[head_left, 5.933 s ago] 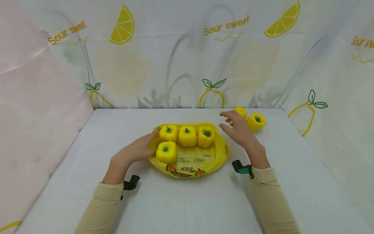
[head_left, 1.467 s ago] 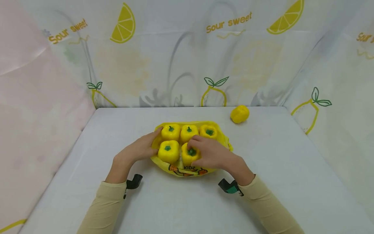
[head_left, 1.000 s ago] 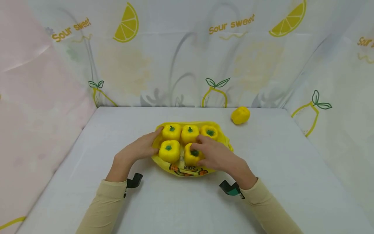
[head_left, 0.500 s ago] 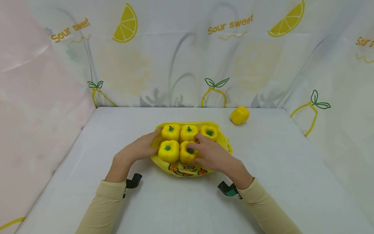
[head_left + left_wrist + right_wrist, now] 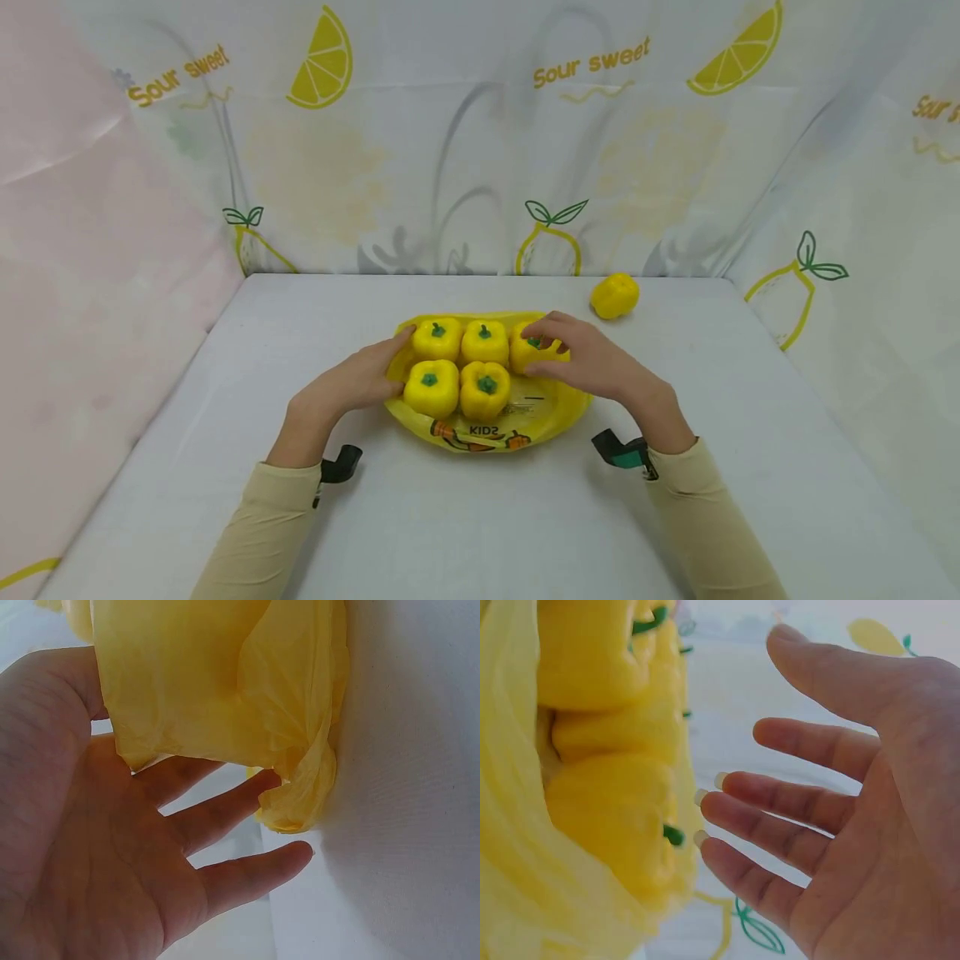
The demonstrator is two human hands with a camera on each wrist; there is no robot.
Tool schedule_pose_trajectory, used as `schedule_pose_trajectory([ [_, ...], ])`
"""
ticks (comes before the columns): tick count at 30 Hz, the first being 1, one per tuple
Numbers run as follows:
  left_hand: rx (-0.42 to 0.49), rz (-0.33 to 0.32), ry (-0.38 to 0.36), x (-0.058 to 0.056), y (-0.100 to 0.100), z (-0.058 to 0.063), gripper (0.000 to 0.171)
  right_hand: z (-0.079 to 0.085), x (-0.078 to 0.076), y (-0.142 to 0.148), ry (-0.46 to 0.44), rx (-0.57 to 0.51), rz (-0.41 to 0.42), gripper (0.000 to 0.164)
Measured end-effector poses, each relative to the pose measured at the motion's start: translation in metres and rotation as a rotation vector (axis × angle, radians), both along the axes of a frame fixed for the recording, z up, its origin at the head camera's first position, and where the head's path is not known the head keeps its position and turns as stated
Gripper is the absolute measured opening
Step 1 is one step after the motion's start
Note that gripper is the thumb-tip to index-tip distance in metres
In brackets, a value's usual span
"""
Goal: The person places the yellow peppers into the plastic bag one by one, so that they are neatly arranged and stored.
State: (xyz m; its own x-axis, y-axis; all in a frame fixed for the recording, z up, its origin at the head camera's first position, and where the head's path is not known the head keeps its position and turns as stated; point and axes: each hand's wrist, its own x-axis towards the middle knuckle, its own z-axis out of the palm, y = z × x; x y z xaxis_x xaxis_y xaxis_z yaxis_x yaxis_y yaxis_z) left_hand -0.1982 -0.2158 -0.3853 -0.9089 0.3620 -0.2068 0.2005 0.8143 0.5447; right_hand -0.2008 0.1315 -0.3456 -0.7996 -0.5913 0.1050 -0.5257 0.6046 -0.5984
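A yellow plastic bag (image 5: 551,417) lies rolled open on the table in the head view. Inside it several yellow bell peppers (image 5: 483,392) with green stems sit in two rows. My left hand (image 5: 356,382) rests against the bag's left side, fingers straight and spread. In the left wrist view its thumb and index finger pass behind the bag wall (image 5: 217,682). My right hand (image 5: 596,358) hovers over the bag's right side, fingers spread, partly covering the back right pepper. The right wrist view shows these fingers (image 5: 772,847) apart from the peppers.
One more yellow bell pepper (image 5: 615,296) lies on the white table (image 5: 480,517) near its back edge, right of the bag. A lemon-print cloth (image 5: 480,150) hangs behind. Black wrist mounts (image 5: 341,464) are on both arms.
Several seconds ago two peppers lay outside the bag. My right hand has set one in the front row, let go of it, and moved right and back. My left hand has stayed put.
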Motion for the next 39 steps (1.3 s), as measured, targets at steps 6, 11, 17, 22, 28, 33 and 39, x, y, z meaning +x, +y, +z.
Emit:
schedule_pose_trajectory([
  [6, -0.007, 0.004, -0.007, -0.001, 0.0, -0.001, 0.088, -0.001, -0.016, 0.025, 0.089, -0.122, -0.098, 0.037],
  [11, 0.002, 0.005, -0.01, -0.001, 0.001, -0.002, 0.088, -0.009, -0.032, 0.04, 0.135, -0.204, -0.215, 0.034],
  [17, 0.014, -0.001, 0.006, -0.002, 0.001, -0.003, 0.088, -0.025, -0.054, 0.058, 0.192, -0.217, -0.366, 0.036],
  [22, 0.013, -0.001, 0.005, -0.002, 0.0, -0.003, 0.087, -0.039, -0.068, 0.073, 0.156, -0.2, -0.49, 0.045],
  [28, 0.012, 0.006, 0.002, -0.001, -0.001, -0.002, 0.088, -0.047, -0.079, 0.085, 0.116, -0.198, -0.599, 0.054],
  [33, 0.003, 0.013, -0.005, 0.0, -0.001, -0.002, 0.089, -0.052, -0.087, 0.089, 0.087, -0.181, -0.626, 0.061],
  [39, -0.003, 0.012, -0.005, 0.001, 0.0, -0.001, 0.088, -0.058, -0.096, 0.093, -0.003, -0.095, -0.577, 0.074],
])
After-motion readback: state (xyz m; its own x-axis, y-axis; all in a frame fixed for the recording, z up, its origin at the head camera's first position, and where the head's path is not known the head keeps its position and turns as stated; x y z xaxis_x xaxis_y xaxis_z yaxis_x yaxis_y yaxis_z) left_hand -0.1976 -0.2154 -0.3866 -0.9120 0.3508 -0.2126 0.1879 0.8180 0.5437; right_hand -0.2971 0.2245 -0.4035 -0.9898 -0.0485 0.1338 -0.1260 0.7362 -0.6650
